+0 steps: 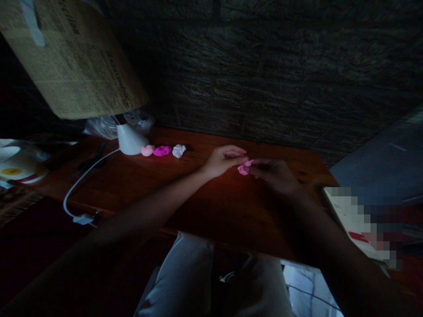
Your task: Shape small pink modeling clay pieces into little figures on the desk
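Note:
A small lump of pink modelling clay [243, 169] is pinched between both hands above the wooden table. My left hand [223, 160] comes from the left, its thumb and fingertips at the lump's upper left side. From the right, my right hand [276, 174] grips the lump between thumb and forefinger. To the left on the tabletop lie a pale pink lump [147, 150], a magenta lump [162, 151] and a white lump [179, 151], all of the same soft-looking material. Dim light hides the finer details of the fingers.
A lamp with a white base [128, 140] and a newsprint shade [79, 61] stands at the table's left, its white cord [74, 187] hanging over the front edge. Behind the wooden table [211, 211] rises a dark block wall [247, 66]. A white cup [13, 160] is far left.

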The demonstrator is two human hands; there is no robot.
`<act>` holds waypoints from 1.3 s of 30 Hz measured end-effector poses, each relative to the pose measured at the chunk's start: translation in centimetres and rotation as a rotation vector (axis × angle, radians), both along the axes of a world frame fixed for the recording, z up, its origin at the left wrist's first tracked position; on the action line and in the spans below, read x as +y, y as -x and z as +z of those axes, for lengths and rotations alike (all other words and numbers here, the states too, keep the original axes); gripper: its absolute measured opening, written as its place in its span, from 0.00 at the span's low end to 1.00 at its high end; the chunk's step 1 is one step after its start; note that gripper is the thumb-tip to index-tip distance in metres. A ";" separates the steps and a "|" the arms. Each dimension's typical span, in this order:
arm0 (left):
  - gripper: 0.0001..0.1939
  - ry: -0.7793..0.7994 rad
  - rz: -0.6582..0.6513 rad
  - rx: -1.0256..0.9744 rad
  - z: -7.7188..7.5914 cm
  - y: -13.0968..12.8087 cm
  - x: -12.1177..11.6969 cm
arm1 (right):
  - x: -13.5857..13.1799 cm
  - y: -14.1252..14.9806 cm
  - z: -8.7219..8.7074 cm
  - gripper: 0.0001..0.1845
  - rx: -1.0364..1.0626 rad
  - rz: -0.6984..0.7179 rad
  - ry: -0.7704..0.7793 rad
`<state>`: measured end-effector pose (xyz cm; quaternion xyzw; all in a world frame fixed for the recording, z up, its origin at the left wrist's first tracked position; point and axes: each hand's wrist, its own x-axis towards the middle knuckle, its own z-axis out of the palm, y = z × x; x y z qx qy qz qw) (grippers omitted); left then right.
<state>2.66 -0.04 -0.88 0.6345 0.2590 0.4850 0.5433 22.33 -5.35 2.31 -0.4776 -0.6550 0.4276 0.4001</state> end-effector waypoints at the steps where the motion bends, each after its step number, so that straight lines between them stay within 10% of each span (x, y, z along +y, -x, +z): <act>1: 0.19 -0.001 -0.007 -0.006 0.0 0.0 0.0 | 0.0 0.0 0.0 0.24 0.000 -0.003 0.005; 39: 0.19 -0.100 -0.105 0.076 -1.1 -0.4 0.4 | 0.9 -0.8 -0.3 0.28 0.019 -0.052 -0.047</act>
